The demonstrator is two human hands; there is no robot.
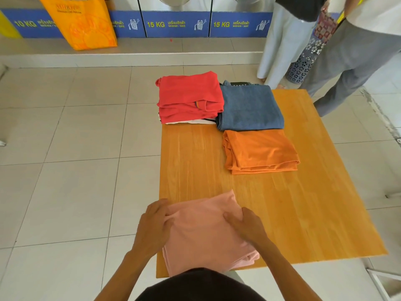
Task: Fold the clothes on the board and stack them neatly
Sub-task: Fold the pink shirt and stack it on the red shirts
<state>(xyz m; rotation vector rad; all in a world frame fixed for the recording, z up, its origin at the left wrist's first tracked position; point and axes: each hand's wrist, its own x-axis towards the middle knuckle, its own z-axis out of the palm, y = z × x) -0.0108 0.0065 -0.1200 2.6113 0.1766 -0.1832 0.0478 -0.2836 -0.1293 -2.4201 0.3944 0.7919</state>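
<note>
Pink garment (204,233), folded, lies at the worktop's (314,203) near edge, overhanging slightly; left hand (155,224) and right hand (245,227) each grip a side. Lifted carelessly, folds could spill open before reaching the orange stack (260,151).

Pale tiled floor (65,148); washing machines (175,22) along raised ledge (130,53); daylight.

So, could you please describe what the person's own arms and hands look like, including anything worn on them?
The left hand and right hand are bare: no gloves, rings, watch or bracelets show. Both forearms are uncovered up to the bottom edge of the picture, with no sleeves in view. A dark garment shows at the bottom edge, between the arms.
</note>
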